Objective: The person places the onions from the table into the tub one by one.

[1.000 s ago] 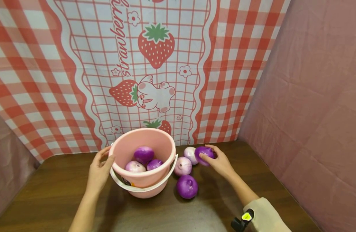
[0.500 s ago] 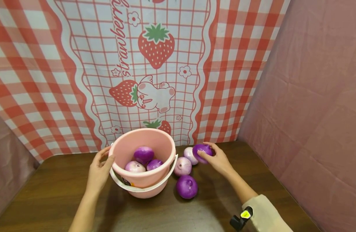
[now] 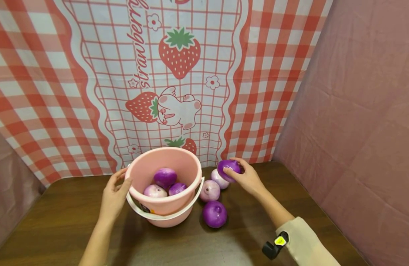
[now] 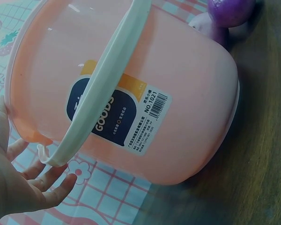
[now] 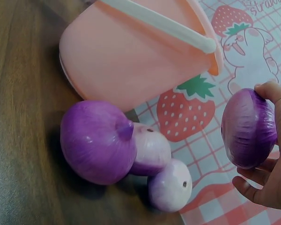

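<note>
A pink bucket (image 3: 164,208) with a white handle (image 3: 178,214) stands on the table; several purple and pale onions, such as one purple onion (image 3: 165,177), lie inside. My left hand (image 3: 114,195) touches the bucket's left side at the rim, its fingers loosely bent near the handle's end in the left wrist view. Right of the bucket, my right hand (image 3: 247,179) holds a purple onion (image 5: 248,127) between thumb and fingers, raised above the table. Below it are a small pale onion (image 5: 171,186), a pinkish onion (image 3: 210,190) and a deep purple onion (image 3: 215,214).
Dark wooden table (image 3: 58,218) under everything. A red checked strawberry cloth (image 3: 191,111) hangs behind it, close to the bucket. Pink fabric (image 3: 364,122) hangs at the right side.
My right hand has lifted the purple onion slightly up and to the left, toward the bucket. The left hand, the bucket and the other onions have stayed in place.
</note>
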{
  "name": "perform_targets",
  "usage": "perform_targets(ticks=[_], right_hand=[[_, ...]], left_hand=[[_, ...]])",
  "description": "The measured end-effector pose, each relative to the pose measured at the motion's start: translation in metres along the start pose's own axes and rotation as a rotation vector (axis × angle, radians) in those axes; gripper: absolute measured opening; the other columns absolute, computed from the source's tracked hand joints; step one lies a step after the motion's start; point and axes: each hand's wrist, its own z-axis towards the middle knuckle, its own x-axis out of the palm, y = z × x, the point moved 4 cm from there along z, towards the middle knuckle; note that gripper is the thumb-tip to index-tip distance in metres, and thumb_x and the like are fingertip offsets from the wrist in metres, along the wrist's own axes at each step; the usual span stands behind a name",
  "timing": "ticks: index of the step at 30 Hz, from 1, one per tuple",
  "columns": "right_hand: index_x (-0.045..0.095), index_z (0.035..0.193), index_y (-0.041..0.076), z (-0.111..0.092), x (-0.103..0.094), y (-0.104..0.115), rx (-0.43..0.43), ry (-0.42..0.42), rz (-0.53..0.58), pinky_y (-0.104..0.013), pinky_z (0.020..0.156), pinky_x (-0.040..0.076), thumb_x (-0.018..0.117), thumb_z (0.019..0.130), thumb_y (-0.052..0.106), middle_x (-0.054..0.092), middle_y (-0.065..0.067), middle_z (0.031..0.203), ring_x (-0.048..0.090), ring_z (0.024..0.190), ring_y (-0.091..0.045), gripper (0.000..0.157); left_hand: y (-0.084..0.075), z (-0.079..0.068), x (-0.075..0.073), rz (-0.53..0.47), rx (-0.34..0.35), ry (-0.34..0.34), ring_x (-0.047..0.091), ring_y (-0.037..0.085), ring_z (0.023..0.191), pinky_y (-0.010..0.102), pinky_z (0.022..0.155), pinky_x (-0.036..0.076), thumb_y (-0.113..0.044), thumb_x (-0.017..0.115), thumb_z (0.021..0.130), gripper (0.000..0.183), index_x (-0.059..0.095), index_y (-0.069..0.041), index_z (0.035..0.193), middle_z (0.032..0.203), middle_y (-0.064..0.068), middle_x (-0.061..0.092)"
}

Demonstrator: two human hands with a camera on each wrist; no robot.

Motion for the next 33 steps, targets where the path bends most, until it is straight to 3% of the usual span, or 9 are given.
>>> perform_targets(ticks=[12,33], right_hand=[[0.052,0.129,0.024,0.006,0.005,0.023,-0.025,0.022,0.016,-0.044,0.092,0.047,0.067,0.081,0.048,0.057,-0.012,0.122,0.057,0.111,-0.029,0.056],[0.051,0.131,0.021,0.013,0.020,0.063,-0.086,0.058,0.036,-0.042,0.091,0.049,0.068,0.081,0.044,0.056,-0.012,0.120,0.058,0.109,-0.028,0.057]], left_hand=[[0.000,0.001,0.000,-0.003,-0.002,0.002,0.048,-0.016,0.081,0.010,0.069,0.044,-0.021,0.051,0.096,0.043,0.045,-0.007,0.136,0.133,0.020,0.050],[-0.004,-0.002,0.001,-0.015,0.003,0.004,0.048,-0.016,0.080,0.010,0.068,0.044,-0.020,0.050,0.095,0.043,0.044,-0.006,0.136,0.133,0.021,0.049]])
